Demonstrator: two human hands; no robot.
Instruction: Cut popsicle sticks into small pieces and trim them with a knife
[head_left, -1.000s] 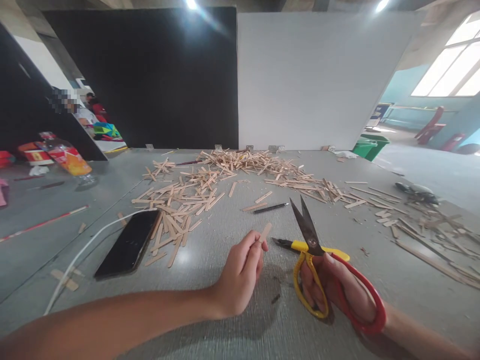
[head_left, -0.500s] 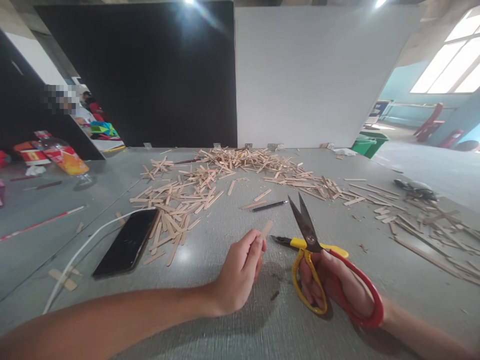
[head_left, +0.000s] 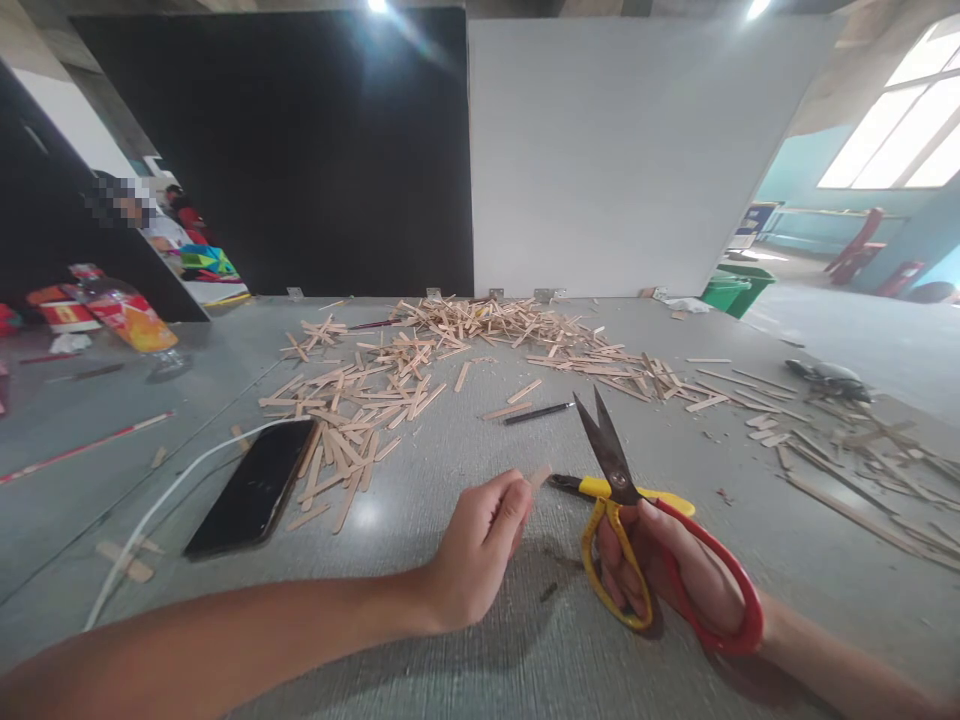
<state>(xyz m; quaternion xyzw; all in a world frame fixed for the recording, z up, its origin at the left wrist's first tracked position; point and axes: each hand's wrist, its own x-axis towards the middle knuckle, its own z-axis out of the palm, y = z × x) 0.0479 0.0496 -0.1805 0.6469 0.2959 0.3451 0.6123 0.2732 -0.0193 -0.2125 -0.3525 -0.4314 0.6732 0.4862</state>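
Left hand (head_left: 480,550), lower centre of frame: thumb and fingers pinched together on a short, flat, pale wooden stick (head_left: 541,476), free end poking out toward upper right, rest hidden in the grip. Right hand (head_left: 694,575), lower right of centre: wrapped around the handles of dark-bladed metal scissors (head_left: 618,478) with one yellow and one red loop; blades parted in a narrow V, pointing up-left, apart from the held stick. Yellow-handled tool with a dark pointed tip (head_left: 594,487) lies behind the scissors, partly covered by them; tip just beside the held stick in view, contact can't be told. Slim black pen (head_left: 537,413) on the grey tabletop (head_left: 427,480) near centre, two loose sticks just above it. Heaped pale wooden sticks (head_left: 487,322) arc across mid-frame, spreading down to left of centre; long thin wooden strips (head_left: 847,508) scattered at right. Black rectangular smartphone (head_left: 255,487) lies left of centre beside the sticks, white cable (head_left: 159,497) at its top end. Clear plastic bottle with red-orange label (head_left: 135,318) leans at left. Black panel (head_left: 292,150) and white panel (head_left: 600,150) stand along the back edge, top of frame.
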